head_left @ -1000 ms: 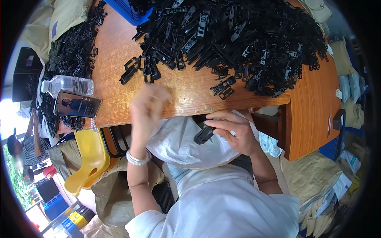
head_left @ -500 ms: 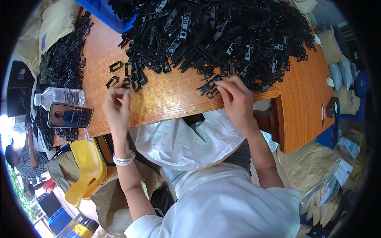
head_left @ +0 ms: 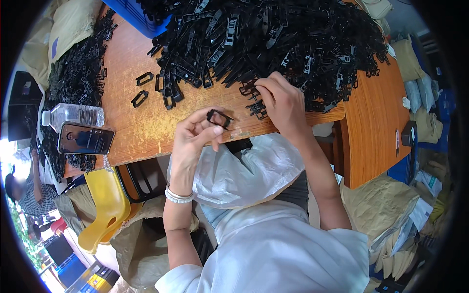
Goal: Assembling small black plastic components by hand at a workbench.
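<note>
My left hand (head_left: 198, 131) pinches a small black rectangular plastic frame (head_left: 219, 118) between thumb and fingers, above the table's front edge. Its open middle shows between my fingertips. To the right, my right hand (head_left: 283, 102) is closed, its thumb and forefinger together at the near edge of a large heap of black plastic parts (head_left: 273, 44). What those fingertips hold, if anything, is too small to make out. Just beside them lie a few slim black pieces (head_left: 257, 108). Several loose black frames (head_left: 139, 99) rest on the wood further left.
A blue basket (head_left: 138, 17) stands behind the heap on the wooden table (head_left: 132, 132). At left are a plastic bottle (head_left: 80, 115), a propped phone (head_left: 86, 139) and another strip of black parts (head_left: 78, 73). A white bag (head_left: 244, 180) covers my lap; a yellow chair (head_left: 105, 207) stands nearby.
My left hand has come right and nearer from the loose frames, now with one black frame in it. My right hand has shifted slightly away from me, toward the heap.
</note>
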Available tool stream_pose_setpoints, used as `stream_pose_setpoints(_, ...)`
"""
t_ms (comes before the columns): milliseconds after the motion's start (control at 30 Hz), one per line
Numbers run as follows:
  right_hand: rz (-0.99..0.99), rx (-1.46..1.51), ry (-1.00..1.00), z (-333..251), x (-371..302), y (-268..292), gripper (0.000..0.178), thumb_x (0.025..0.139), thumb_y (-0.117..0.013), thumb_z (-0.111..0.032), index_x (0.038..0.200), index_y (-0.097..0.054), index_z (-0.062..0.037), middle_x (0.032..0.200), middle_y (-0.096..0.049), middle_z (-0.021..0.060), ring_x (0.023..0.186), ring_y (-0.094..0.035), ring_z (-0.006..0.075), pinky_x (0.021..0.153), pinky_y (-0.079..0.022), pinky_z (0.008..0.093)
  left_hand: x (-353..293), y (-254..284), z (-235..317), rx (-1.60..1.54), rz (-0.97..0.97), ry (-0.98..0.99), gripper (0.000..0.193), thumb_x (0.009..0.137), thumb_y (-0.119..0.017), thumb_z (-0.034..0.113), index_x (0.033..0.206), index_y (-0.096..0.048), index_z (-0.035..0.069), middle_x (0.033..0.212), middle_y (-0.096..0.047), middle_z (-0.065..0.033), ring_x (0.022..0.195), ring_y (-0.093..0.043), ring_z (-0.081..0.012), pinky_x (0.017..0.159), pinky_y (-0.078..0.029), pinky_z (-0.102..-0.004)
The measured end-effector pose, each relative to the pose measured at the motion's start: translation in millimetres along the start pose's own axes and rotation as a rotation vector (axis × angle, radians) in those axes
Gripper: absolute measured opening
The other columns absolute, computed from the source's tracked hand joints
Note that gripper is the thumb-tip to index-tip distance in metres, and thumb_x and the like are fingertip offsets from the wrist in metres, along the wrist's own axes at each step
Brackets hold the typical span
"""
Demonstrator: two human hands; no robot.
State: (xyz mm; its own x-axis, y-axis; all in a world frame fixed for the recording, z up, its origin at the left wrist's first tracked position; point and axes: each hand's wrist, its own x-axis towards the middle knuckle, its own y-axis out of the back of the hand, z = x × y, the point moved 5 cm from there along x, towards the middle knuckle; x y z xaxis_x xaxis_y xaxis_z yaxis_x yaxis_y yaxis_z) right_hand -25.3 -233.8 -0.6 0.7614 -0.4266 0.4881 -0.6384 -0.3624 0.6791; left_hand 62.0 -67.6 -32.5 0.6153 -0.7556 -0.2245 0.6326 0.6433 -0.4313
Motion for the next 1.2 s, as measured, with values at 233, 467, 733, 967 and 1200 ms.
stream_pose_setpoints(233, 0.077, 0.237, 0.289, -21, -8, 9, 0.014, 0.072, -0.057, 0.004, 0.084, -0.061, -0.0023, 0.073, -0.054, 0.0078, 0.057, -0.054, 0.0190, 0.048, -0.042, 0.0281, 19, -10, -21, -0.400, -0.212, 0.085, 0.033, 0.086, -0.056, 0.017, 0.106, -0.051, -0.008, 0.077, -0.061, -0.0126, 0.043, -0.052, -0.0121, 0.035, -0.039, -0.0182)
stream_pose_setpoints(467, -0.010, 0.263, 0.529, -47, -16, 13, 0.024, 0.059, -0.062, -0.002, 0.083, -0.062, -0.0041, 0.074, -0.051, 0.0046, 0.058, -0.053, 0.0165, 0.046, -0.042, 0.0256, 11, -20, -22, -0.466, -0.361, 0.197, 0.038, 0.088, -0.051, 0.020, 0.110, -0.047, -0.012, 0.076, -0.060, -0.0184, 0.040, -0.053, -0.0159, 0.037, -0.042, -0.0201)
stream_pose_setpoints(733, -0.005, 0.238, 0.571, -48, -23, 14, 0.027, 0.058, -0.063, -0.002, 0.085, -0.062, -0.0008, 0.081, -0.054, 0.0064, 0.059, -0.054, 0.0177, 0.047, -0.043, 0.0263, 6, -24, -26, -0.510, -0.393, 0.225, 0.038, 0.089, -0.050, 0.020, 0.110, -0.046, -0.012, 0.076, -0.060, -0.0230, 0.042, -0.056, -0.0185, 0.038, -0.044, -0.0200)
stream_pose_setpoints(967, 0.037, 0.229, 0.604, -49, -29, 15, 0.028, 0.060, -0.062, 0.000, 0.088, -0.061, 0.0006, 0.082, -0.054, 0.0075, 0.060, -0.054, 0.0190, 0.048, -0.044, 0.0271, 6, -22, -31, -0.509, -0.370, 0.217, 0.035, 0.089, -0.050, 0.018, 0.106, -0.048, -0.012, 0.077, -0.059, -0.0245, 0.041, -0.056, -0.0189, 0.038, -0.044, -0.0201)
stream_pose_setpoints(1200, -0.074, 0.194, 0.576, -52, -36, 19, 0.024, 0.065, -0.060, 0.000, 0.089, -0.061, -0.0003, 0.081, -0.055, 0.0086, 0.061, -0.056, 0.0195, 0.049, -0.045, 0.0279, 5, -19, -27, -0.442, -0.318, 0.153, 0.032, 0.087, -0.052, 0.014, 0.110, -0.046, -0.008, 0.079, -0.060, -0.0213, 0.047, -0.057, -0.0181, 0.042, -0.045, -0.0221)
